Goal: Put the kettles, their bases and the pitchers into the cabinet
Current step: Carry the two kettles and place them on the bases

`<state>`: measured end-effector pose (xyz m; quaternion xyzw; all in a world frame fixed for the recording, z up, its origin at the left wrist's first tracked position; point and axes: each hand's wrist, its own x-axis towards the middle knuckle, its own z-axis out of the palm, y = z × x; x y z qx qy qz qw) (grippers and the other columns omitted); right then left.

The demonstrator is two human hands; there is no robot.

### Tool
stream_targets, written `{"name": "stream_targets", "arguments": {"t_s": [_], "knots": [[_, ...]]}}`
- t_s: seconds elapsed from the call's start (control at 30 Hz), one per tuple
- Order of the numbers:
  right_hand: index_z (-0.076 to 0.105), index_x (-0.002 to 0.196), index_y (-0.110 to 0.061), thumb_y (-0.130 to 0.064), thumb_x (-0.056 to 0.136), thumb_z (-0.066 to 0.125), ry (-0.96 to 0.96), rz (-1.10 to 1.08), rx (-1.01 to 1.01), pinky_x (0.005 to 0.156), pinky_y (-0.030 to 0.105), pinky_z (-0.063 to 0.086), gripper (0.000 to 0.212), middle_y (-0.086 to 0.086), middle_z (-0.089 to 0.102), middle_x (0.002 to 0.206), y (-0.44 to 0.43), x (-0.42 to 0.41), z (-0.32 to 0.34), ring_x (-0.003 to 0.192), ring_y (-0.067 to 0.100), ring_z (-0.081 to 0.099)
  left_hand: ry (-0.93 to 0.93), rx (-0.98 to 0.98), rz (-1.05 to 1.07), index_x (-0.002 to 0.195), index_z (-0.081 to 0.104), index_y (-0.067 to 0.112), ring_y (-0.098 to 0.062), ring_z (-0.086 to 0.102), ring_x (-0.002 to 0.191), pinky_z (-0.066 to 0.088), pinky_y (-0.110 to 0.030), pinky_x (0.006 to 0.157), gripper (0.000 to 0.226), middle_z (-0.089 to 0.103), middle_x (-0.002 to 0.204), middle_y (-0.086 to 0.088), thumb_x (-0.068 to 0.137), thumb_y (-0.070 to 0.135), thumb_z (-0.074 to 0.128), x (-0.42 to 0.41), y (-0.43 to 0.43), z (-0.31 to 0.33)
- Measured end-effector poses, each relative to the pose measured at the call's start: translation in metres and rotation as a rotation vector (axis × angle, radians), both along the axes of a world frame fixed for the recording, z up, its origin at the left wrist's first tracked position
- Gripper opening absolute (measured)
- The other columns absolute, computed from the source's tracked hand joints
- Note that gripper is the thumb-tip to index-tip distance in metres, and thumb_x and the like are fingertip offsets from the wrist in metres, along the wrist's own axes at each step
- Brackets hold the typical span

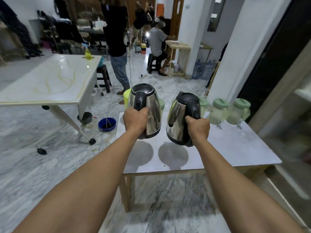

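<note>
Head view, one moment. Both arms are stretched forward over the small tabletop (235, 148).

Left hand (135, 121): fingers wrapped tight around the black handle of the left kettle (148, 106). The steel body hangs beyond and to the right of the fingers, roughly upright, lid on top. Its base is lifted clear of the tabletop; a round shadow lies below it.

Right hand (198, 127): fingers closed around the black handle of the right kettle (178, 118). This kettle sits to the left of the fingers and tilts, top leaning away, bottom swung toward the person. It is also off the tabletop, with its own round shadow beneath. The two kettles are close but apart.

Pitchers: two clear ones with green lids (220, 111) (239, 111) stand at the far right edge of the tabletop, beyond the right fingers. More green lids (203, 102) show behind the right kettle, and one (161, 103) behind the left kettle; their bodies are mostly hidden. A yellow-green container (126, 96) stands beyond the left fingers, partly hidden.

Kettle bases: cannot tell from this view. Far right edge of frame is blurred.
</note>
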<state>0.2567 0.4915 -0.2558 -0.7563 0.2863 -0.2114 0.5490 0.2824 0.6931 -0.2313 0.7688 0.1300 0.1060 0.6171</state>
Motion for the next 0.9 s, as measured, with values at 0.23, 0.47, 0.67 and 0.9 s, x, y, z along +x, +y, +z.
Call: {"name": "stream_targets", "arguments": {"t_s": [0.23, 0.47, 0.67, 0.9], "knots": [[0.061, 0.065, -0.013, -0.033, 0.064, 0.069, -0.104, -0.141, -0.033, 0.061, 0.042, 0.054, 0.022, 0.005, 0.061, 0.065, 0.001, -0.032, 0.085, 0.07, 0.034, 0.065, -0.123, 0.066, -0.128, 0.067, 0.063, 0.009, -0.032, 0.059, 0.072, 0.048, -0.035, 0.062, 0.02, 0.066, 0.074, -0.012, 0.076, 0.027, 0.066, -0.004, 0.001, 0.079], [0.062, 0.064, -0.014, -0.031, 0.064, 0.071, -0.201, -0.345, -0.103, 0.057, 0.038, 0.052, 0.019, 0.001, 0.058, 0.061, -0.01, -0.083, 0.154, 0.063, 0.028, 0.06, -0.223, 0.034, -0.331, 0.075, 0.069, 0.005, -0.03, 0.06, 0.072, 0.046, -0.033, 0.06, 0.025, 0.066, 0.075, -0.01, 0.073, 0.029, 0.068, -0.013, -0.017, 0.138], [0.069, 0.073, -0.008, -0.032, 0.057, 0.067, -0.238, -0.528, -0.121, 0.059, 0.04, 0.054, 0.028, 0.006, 0.064, 0.068, -0.027, -0.15, 0.192, 0.066, 0.028, 0.062, -0.302, 0.023, -0.541, 0.065, 0.064, 0.009, -0.024, 0.058, 0.062, 0.04, -0.03, 0.051, 0.025, 0.062, 0.066, -0.006, 0.07, 0.032, 0.07, -0.041, -0.053, 0.177], [0.066, 0.068, -0.01, -0.033, 0.052, 0.065, -0.219, -0.767, -0.208, 0.055, 0.034, 0.046, 0.028, 0.007, 0.063, 0.065, -0.053, -0.245, 0.219, 0.064, 0.031, 0.064, -0.337, -0.059, -0.78, 0.067, 0.065, 0.012, -0.028, 0.063, 0.068, 0.041, -0.028, 0.054, 0.021, 0.066, 0.071, -0.008, 0.064, 0.033, 0.07, -0.098, -0.109, 0.202]]}}
